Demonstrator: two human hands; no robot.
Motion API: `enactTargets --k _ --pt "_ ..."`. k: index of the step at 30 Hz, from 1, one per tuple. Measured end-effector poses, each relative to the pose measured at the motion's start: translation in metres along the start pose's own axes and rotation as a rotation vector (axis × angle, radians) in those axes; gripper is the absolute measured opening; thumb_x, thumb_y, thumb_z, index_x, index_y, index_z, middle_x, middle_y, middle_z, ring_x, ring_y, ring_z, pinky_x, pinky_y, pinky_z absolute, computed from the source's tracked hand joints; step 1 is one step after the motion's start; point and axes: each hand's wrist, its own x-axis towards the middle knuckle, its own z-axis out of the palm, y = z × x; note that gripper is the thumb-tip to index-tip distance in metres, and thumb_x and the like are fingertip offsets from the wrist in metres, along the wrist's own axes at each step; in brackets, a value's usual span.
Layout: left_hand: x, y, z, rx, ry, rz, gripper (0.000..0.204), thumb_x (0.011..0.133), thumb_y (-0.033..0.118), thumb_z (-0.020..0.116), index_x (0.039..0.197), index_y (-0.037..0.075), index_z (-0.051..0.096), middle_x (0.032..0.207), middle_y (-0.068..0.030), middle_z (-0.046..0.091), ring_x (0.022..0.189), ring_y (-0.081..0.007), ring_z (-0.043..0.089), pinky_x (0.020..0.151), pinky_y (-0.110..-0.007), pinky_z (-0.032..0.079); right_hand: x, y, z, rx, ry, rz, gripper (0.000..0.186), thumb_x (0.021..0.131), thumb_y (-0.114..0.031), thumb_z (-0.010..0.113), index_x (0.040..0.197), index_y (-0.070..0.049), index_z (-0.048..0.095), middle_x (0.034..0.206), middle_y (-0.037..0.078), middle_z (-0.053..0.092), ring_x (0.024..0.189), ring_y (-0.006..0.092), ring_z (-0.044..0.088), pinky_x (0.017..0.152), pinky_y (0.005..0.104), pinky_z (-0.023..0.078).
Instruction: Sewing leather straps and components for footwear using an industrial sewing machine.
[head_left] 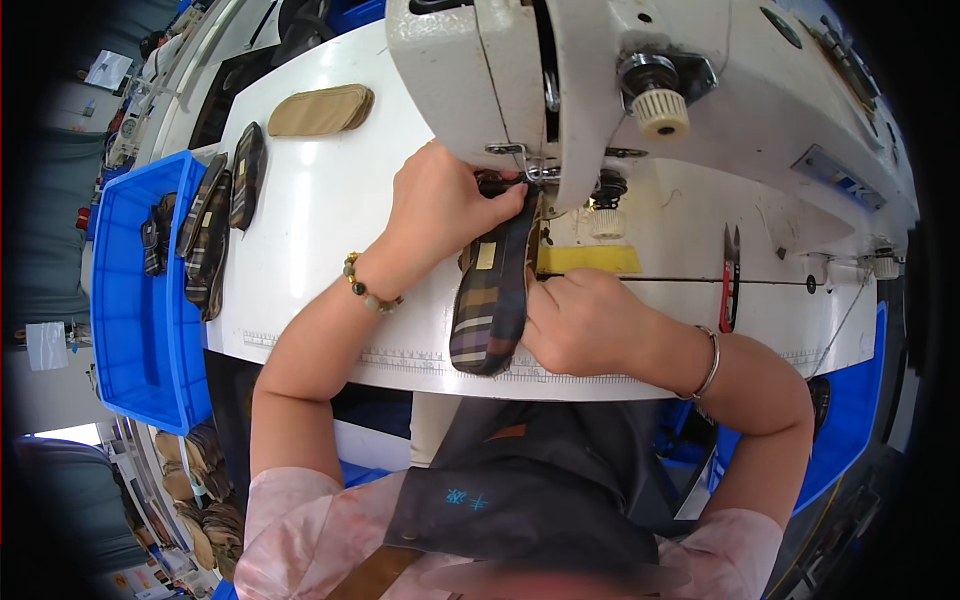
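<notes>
A long rounded plaid fabric piece (485,320) with a small pale label lies lengthwise under the presser foot (535,172) of a white sewing machine (470,70). My left hand (435,205) pinches the top end of the piece beside the foot, thumb and fingertips close to the needle area. My right hand (580,320) is curled against the piece's right edge, lower down, gripping it with bent fingers, the tips partly hidden. A yellow strip (590,260) is on the machine bed just above my right hand.
Red-handled snips (730,280) lie at the right. A tan oval piece (320,110) and several plaid pieces (205,230) are at the left, beside a blue bin (135,340) holding more. Another blue bin (855,420) is below the table's right edge. Stacked tan pieces (200,490) sit at lower left.
</notes>
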Motion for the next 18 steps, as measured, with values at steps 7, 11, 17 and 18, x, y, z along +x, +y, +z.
enactTargets --k 7,11,17,18 --pt "-0.011 0.004 -0.004 0.326 0.035 0.158 0.018 0.074 0.019 0.080 0.091 0.012 0.078 0.081 -0.0024 0.071 0.082 -0.0228 0.067 0.064 -0.036 0.054 -0.004 -0.016 -0.009 -0.116 -0.024 0.019 0.016 0.062 -0.021 0.064 0.062 -0.005 0.064 0.095 0.032 0.070 0.053 0.0172 0.054 0.046 0.0278 0.040" --pt "-0.040 0.017 -0.013 0.279 -0.016 0.448 0.031 0.072 0.009 0.077 0.103 0.011 0.077 0.095 -0.0040 0.070 0.080 -0.0253 0.066 0.066 -0.035 0.054 -0.009 -0.034 -0.012 -0.225 -0.103 0.086 0.019 0.064 -0.022 0.063 0.065 -0.003 0.066 0.096 0.035 0.070 0.052 0.0153 0.052 0.046 0.0267 0.037" --pt "-0.057 0.028 -0.011 0.352 -0.143 0.470 0.042 0.065 0.006 0.074 0.106 0.013 0.076 0.108 -0.0027 0.066 0.088 -0.0229 0.065 0.068 -0.032 0.055 -0.011 -0.041 -0.013 -0.206 -0.160 0.122 0.014 0.063 -0.021 0.062 0.063 -0.007 0.057 0.099 0.032 0.070 0.053 0.0158 0.051 0.048 0.0274 0.037" --pt "-0.058 0.028 -0.012 0.356 -0.142 0.470 0.042 0.065 0.006 0.074 0.106 0.013 0.076 0.108 -0.0027 0.066 0.088 -0.0229 0.065 0.068 -0.032 0.055 -0.010 -0.040 -0.013 -0.207 -0.156 0.120 0.014 0.063 -0.021 0.062 0.063 -0.007 0.057 0.099 0.032 0.070 0.053 0.0158 0.051 0.048 0.0274 0.037"
